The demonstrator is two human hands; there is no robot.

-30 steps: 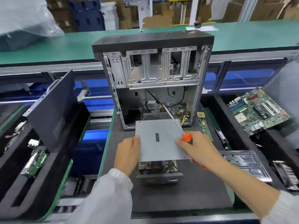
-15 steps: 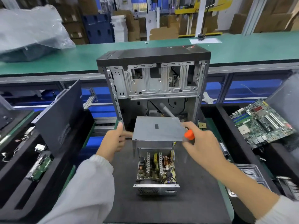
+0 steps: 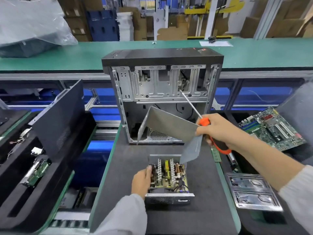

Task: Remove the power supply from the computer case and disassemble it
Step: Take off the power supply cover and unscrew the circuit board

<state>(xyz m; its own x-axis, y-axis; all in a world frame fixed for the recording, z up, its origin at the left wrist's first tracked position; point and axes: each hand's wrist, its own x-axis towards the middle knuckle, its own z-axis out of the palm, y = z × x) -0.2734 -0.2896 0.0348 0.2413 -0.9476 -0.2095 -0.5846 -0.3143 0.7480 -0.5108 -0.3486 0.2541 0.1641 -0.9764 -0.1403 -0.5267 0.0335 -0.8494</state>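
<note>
Computer case, upright and open-sided, at the far end of the dark mat. Grey metal cover, tilted, held clear above the mat in front of the case. Power supply, uncovered with its circuit board showing, on the mat near the person. Right hand grips both the cover's edge and an orange-handled screwdriver. Left hand, fingers curled, holds the power supply's left side.
</note>
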